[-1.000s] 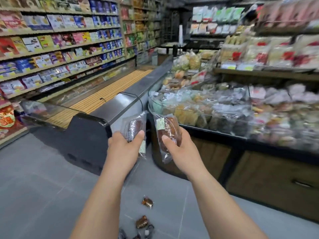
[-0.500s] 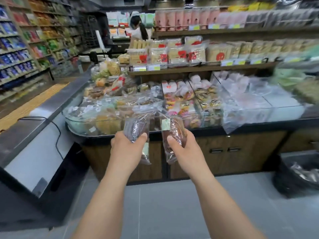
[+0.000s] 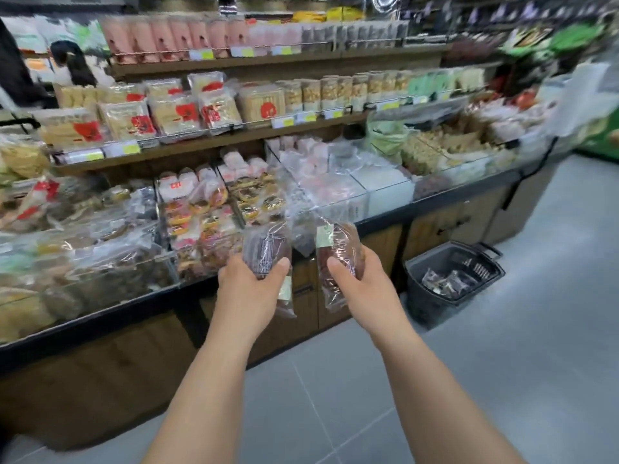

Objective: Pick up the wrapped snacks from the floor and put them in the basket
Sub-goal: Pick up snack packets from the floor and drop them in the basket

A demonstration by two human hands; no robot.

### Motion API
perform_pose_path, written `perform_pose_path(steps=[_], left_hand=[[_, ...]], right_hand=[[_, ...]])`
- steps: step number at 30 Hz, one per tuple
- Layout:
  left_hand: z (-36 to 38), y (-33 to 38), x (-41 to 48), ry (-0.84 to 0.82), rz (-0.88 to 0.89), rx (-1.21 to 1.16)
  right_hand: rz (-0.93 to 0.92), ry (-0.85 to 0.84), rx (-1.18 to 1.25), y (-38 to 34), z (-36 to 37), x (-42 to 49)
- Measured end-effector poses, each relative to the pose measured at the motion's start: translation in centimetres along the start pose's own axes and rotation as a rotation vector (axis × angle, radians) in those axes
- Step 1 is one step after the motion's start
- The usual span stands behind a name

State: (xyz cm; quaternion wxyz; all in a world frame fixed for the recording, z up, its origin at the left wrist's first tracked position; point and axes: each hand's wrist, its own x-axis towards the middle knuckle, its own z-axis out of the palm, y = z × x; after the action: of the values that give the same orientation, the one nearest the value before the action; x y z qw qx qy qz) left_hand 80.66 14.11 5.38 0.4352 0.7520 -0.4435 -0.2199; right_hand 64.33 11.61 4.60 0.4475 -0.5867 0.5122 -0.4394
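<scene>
Now two hands (image 3: 249, 289) (image 3: 363, 289) grip two wrapped snacks (image 3: 266, 249) (image 3: 338, 251).

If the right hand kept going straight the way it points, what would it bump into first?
Probably the display counter; the wrapped snack in the right hand would touch it first, though depth is unclear. The basket sits off to the right.

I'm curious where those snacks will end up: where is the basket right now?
In the head view the dark basket sits on the grey floor at right, by the wooden counter, just beyond the right hand.
</scene>
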Motion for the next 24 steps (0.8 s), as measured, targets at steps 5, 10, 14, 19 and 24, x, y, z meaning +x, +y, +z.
perform_pose_path(steps=[5,10,14,19,24], left_hand=[[6.7,3.6,1.3,-0.116,0.057,0.016],[14.0,6.7,3.8,-0.270,0.095,0.022],[20.0,9.5,6.8,-0.358,0.124,0.002],[26.8,12.9,11.5,-0.462,0.222,-0.011],[32.5,15.7,16.3,-0.559,0.291,0.016]], right_hand=[[0.057,0.139,0.003,2.7,-5.8,2.1],[0.121,0.302,0.016,5.4,-10.8,5.1],[0.170,0.404,0.035,6.9,-14.3,8.8],[0.191,0.532,0.043,8.5,-18.0,14.8],[0.209,0.658,0.056,9.5,-20.9,19.9]])
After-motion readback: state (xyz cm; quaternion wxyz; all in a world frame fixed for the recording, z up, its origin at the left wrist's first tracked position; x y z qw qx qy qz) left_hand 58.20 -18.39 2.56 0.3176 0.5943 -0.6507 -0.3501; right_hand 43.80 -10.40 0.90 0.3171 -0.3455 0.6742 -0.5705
